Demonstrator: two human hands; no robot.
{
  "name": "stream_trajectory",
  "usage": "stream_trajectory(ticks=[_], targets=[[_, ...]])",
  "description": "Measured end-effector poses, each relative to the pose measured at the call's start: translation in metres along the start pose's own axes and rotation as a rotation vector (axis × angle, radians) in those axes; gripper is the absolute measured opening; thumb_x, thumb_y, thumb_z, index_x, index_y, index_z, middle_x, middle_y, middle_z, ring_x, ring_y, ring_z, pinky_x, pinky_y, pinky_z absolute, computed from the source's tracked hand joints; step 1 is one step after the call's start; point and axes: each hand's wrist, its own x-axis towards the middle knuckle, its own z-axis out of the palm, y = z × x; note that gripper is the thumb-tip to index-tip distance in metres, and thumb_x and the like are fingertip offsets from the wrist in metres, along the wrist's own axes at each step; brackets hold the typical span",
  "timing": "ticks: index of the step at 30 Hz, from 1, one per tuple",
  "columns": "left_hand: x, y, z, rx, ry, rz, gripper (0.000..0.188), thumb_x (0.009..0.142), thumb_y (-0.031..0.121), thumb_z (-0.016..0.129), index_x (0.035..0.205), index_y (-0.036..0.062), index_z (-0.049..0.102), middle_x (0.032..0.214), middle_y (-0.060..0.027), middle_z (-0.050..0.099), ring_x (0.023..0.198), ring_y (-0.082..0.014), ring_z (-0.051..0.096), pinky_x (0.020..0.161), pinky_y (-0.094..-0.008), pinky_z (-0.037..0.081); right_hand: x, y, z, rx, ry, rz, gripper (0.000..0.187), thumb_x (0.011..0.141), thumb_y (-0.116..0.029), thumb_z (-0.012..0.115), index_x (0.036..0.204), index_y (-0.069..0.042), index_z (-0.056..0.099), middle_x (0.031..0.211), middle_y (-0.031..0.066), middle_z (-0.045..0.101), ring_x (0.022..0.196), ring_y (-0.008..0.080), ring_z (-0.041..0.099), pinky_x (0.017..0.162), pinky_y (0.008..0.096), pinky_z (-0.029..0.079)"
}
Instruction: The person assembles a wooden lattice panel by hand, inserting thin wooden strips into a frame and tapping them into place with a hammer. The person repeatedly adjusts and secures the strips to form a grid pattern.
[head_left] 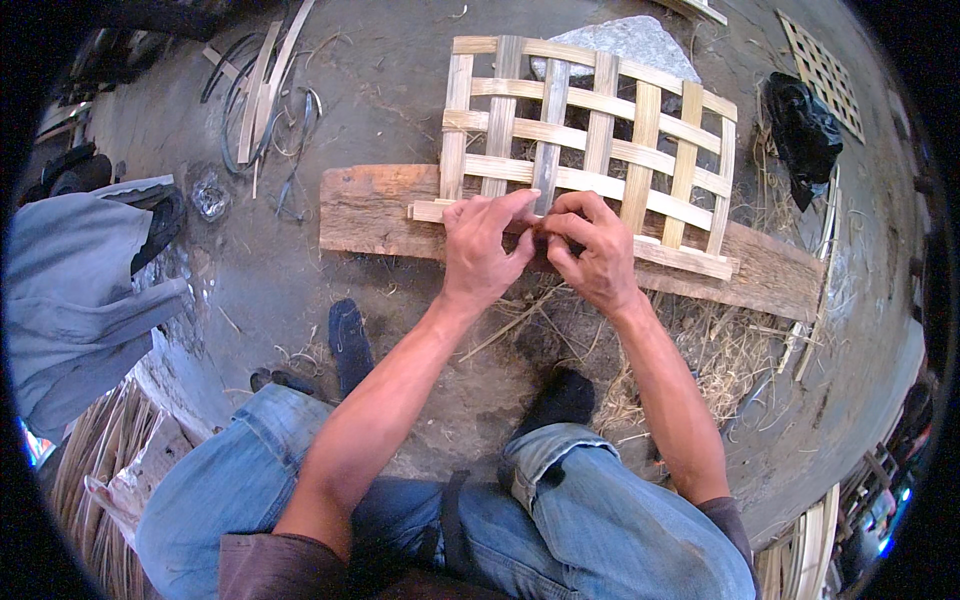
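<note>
- Two hands, left (487, 240) and right (592, 245): fingertips narrowed together at the near edge of one woven lattice panel (597, 150); cannot tell what they pinch.
- Panel: seven crosswise strips, five lengthwise; long axis left to right, right end nearer.
- Beneath its near edge, one wooden plank (375, 230); at its far edge, one grey stone (635, 47).

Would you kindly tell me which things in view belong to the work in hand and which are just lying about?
In use:
lattice, left hand and right hand at its near edge
plank, under that edge
stone, at the far edge, perhaps a prop

Apparently lying about:
black bag
second lattice
grey cloth
loose strips, upper left
</note>
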Motion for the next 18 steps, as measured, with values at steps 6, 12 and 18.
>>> stream_trajectory(ticks=[6, 12, 18], targets=[[0.0, 0.004, 0.003, 0.02, 0.005, -0.033, 0.055, 0.072, 0.003, 0.077, 0.123, 0.0178, 0.062, 0.087, 0.0047, 0.07, 0.086, -0.0159, 0.064, 0.088, -0.0372, 0.037, -0.001, 0.0, -0.002, 0.033, -0.006, 0.022, 0.02, 0.074, -0.005, 0.072, 0.094, -0.007, 0.072, 0.096, 0.0101, 0.065, 0.084, 0.0293, 0.066, 0.073, 0.0385, 0.055], [-0.001, 0.0, 0.003, 0.099, -0.007, 0.073, 0.023, 0.075, 0.007, 0.077, 0.096, 0.0162, 0.071, 0.092, -0.0008, 0.071, 0.092, -0.0212, 0.064, 0.088, -0.0377, 0.041, -0.049, -0.039, -0.027, 0.004, 0.147, 0.197, 0.028, 0.076, -0.005, 0.072, 0.104, -0.003, 0.07, 0.1, 0.0141, 0.066, 0.094, 0.0313, 0.065, 0.082, 0.0373, 0.054], [-0.001, 0.002, 0.003, 0.097, -0.01, 0.053, 0.02, 0.075, 0.007, 0.078, 0.091, 0.0149, 0.07, 0.092, -0.0011, 0.071, 0.091, -0.0218, 0.064, 0.089, -0.0381, 0.041, -0.269, -0.031, -0.068, -0.41, 0.439, 0.803, 0.028, 0.082, -0.005, 0.07, 0.11, -0.002, 0.066, 0.106, 0.0161, 0.062, 0.099, 0.0321, 0.06, 0.084, 0.0414, 0.051]])
